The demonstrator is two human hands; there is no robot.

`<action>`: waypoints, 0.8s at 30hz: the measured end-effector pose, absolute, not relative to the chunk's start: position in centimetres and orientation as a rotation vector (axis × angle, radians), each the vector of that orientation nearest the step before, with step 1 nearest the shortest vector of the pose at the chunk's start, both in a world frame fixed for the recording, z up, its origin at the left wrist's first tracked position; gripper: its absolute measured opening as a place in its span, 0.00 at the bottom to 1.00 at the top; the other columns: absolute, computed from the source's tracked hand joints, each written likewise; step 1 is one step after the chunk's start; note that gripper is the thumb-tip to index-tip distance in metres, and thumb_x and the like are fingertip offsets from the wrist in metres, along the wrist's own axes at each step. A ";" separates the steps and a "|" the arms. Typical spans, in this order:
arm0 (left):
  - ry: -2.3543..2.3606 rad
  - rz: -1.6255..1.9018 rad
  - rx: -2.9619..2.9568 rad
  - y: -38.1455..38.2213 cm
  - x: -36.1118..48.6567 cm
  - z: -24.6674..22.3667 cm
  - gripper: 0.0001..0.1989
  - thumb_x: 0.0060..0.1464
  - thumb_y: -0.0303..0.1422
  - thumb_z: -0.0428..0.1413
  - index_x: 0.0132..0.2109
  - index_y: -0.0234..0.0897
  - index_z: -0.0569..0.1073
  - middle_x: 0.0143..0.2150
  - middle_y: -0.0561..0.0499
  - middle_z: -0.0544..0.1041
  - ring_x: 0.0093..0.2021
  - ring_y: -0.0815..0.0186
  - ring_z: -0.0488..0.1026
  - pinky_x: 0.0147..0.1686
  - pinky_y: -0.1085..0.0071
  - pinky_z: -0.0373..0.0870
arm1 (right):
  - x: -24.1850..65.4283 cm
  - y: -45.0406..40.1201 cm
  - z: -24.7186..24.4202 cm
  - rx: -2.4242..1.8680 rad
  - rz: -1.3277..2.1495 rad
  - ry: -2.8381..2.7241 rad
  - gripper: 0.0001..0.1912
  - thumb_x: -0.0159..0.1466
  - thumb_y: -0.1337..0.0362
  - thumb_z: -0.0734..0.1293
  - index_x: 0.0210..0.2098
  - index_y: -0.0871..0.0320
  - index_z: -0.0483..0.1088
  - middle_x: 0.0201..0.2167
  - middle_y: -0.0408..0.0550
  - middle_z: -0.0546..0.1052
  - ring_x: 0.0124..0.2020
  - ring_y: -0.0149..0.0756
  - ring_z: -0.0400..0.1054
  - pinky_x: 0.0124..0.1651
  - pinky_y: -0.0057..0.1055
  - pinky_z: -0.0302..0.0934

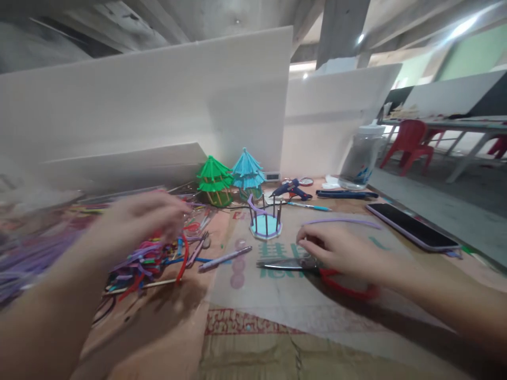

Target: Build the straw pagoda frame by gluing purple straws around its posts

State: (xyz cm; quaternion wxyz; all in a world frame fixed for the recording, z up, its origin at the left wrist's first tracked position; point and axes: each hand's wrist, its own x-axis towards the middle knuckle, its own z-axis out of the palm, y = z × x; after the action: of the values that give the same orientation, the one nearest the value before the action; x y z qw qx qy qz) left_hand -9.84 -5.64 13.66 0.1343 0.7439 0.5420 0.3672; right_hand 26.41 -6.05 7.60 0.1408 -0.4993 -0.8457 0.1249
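Note:
My left hand, blurred by motion, hovers over a pile of colourful pipe cleaners at the left; what its fingers do is smeared. Over the red-handled scissors, my right hand has its fingers curled together, and whether anything is between them is hidden. A purple strip lies just behind that hand. In the middle stands a small light-blue base with dark upright posts and a bent purple piece at its back left. A pen lies in front of it.
Behind stand a green-roofed model and a blue-roofed one. A glue gun, blue pen, dark blue cutter, clear jar and phone lie or stand at the right. White boards rise behind.

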 end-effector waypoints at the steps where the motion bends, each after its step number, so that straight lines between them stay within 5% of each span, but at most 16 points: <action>1: 1.510 0.828 2.237 -4.8 -8.8 13.2 0.15 0.59 0.45 0.57 0.38 0.39 0.80 0.30 0.53 0.79 0.32 0.64 0.75 0.31 0.71 0.69 | 26.9 -5.5 7.7 -1.450 0.368 -2.437 0.12 0.70 0.61 0.59 0.37 0.55 0.73 0.33 0.47 0.79 0.33 0.37 0.69 0.35 0.32 0.55; 4: 1.488 0.462 2.429 -1.7 -5.2 11.9 0.16 0.61 0.44 0.53 0.39 0.39 0.79 0.34 0.52 0.81 0.33 0.63 0.75 0.31 0.70 0.65 | 27.5 -3.9 7.9 -1.450 0.331 -2.406 0.12 0.69 0.59 0.60 0.35 0.56 0.72 0.31 0.46 0.77 0.31 0.36 0.67 0.33 0.31 0.54; 10: 1.408 0.669 2.601 2.5 -1.2 10.3 0.13 0.61 0.43 0.57 0.45 0.38 0.76 0.38 0.50 0.78 0.37 0.63 0.73 0.35 0.69 0.65 | 27.0 -1.9 6.7 -1.453 0.370 -2.343 0.08 0.68 0.61 0.62 0.35 0.57 0.70 0.30 0.46 0.75 0.30 0.34 0.65 0.33 0.31 0.54; 15: 1.277 0.691 2.769 2.5 -0.8 9.9 0.21 0.59 0.45 0.61 0.56 0.42 0.74 0.50 0.46 0.73 0.44 0.60 0.72 0.42 0.67 0.67 | 26.5 -0.4 5.5 -1.466 0.413 -2.288 0.10 0.68 0.58 0.63 0.42 0.57 0.70 0.31 0.45 0.76 0.29 0.34 0.66 0.32 0.30 0.54; 20: 1.601 0.364 2.622 1.0 -2.6 9.4 0.13 0.60 0.45 0.58 0.40 0.41 0.78 0.36 0.50 0.78 0.34 0.61 0.73 0.32 0.68 0.62 | 26.8 -0.4 5.3 -1.472 0.474 -2.381 0.12 0.68 0.60 0.62 0.34 0.58 0.72 0.31 0.48 0.78 0.32 0.36 0.68 0.35 0.32 0.56; 24: 1.407 -0.124 2.591 0.4 -3.8 7.0 0.09 0.51 0.43 0.62 0.37 0.46 0.82 0.32 0.51 0.79 0.30 0.61 0.73 0.27 0.69 0.59 | 27.0 -2.2 5.9 -1.399 0.592 -2.598 0.15 0.66 0.50 0.67 0.42 0.56 0.74 0.40 0.49 0.78 0.39 0.40 0.71 0.40 0.33 0.60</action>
State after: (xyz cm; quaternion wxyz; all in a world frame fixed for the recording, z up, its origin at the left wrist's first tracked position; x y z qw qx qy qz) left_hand -3.83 0.41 6.99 0.0950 0.8740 0.4747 -0.0417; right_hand 27.04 -2.22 5.91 0.0659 -0.4638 -0.8614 0.1963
